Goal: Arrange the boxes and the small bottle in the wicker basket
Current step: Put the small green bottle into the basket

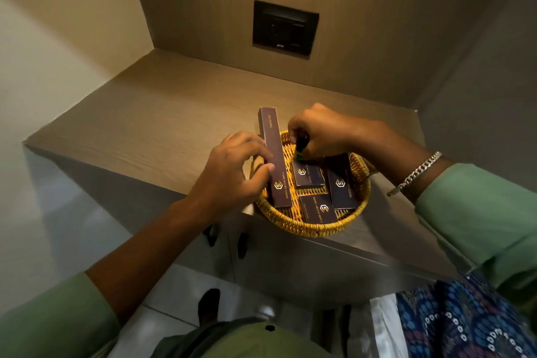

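Observation:
A round wicker basket (293, 225) sits at the front edge of a wooden counter (151, 113). Inside lie three dark brown boxes with gold logos: a small one (308, 174) in the middle, another (318, 209) at the front, and a longer one (343, 183) on the right. A long dental kit box (274, 154) leans across the basket's left side, its far end sticking out over the rim. My left hand (235, 167) grips this long box by its side. My right hand (319, 132) pinches a small green bottle (299, 152), dark cap up, at the back of the basket.
A black switch panel (284, 27) is set in the back wall of the alcove. Walls close in on the left and right. Below the counter are cabinet doors with dark handles (241, 244). A patterned cloth (459, 320) hangs at the lower right.

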{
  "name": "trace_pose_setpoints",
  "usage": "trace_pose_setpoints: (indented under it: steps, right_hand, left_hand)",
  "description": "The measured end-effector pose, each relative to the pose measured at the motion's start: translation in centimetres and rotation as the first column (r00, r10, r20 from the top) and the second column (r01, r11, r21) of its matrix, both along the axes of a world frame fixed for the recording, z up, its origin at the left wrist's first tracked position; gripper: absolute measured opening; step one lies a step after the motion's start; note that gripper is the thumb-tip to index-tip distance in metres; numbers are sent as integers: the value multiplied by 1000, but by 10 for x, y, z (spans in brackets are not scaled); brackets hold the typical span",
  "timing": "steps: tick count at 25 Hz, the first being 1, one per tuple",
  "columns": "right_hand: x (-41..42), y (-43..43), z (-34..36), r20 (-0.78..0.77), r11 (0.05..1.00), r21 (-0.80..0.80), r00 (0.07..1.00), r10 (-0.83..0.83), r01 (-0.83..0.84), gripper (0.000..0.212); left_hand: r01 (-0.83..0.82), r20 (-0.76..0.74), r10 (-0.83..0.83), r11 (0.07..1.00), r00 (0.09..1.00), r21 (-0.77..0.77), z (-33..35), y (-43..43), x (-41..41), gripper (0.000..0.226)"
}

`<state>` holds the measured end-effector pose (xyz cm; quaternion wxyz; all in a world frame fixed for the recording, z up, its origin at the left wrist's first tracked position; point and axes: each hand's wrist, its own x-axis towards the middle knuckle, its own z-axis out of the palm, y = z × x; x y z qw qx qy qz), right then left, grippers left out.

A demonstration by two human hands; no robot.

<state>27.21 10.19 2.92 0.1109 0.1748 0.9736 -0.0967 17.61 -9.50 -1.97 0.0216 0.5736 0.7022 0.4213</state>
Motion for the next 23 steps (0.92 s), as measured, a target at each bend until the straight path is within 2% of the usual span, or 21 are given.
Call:
trace_pose_setpoints:
  steps: [3,5,8,11,14,18,21,23]
  right_hand:
    - [4,1,2,-9,999,-31,999,-39,38,41]
    - [14,5,10,-144,990,-95,983,-118,105,55]
    - [50,17,10,-391,949,-75,867,-311,306,43]
    - [86,20,-8,-319,794,-53,743,-588,605,27]
    - [100,15,-19,-267,710,-229,659,-704,666,20]
    - [91,5,-24,-307,628,-308,550,-777,715,15]
    - [72,-11,-26,-319,544,-398,444,-837,739,16]
    - [52,-21,-24,-331,497,-437,379,-864,749,17]
  left_hand:
    - [-119,51,118,993,992,18,1,-2,1,15]
    - [-174,135,175,985,975,-19,3,-4,0,8]
    - [-149,357,214,968,909,-202,7,-2,-4,12]
    - [-129,538,285,942,794,-309,9,3,-6,21]
    - [-114,638,315,935,703,-336,10,11,-9,23]
    - [-133,649,327,934,687,-330,11,17,-27,15]
    - [-159,618,335,933,711,-324,14,28,-60,4]
    - [-168,576,351,923,738,-346,18,35,-86,6]
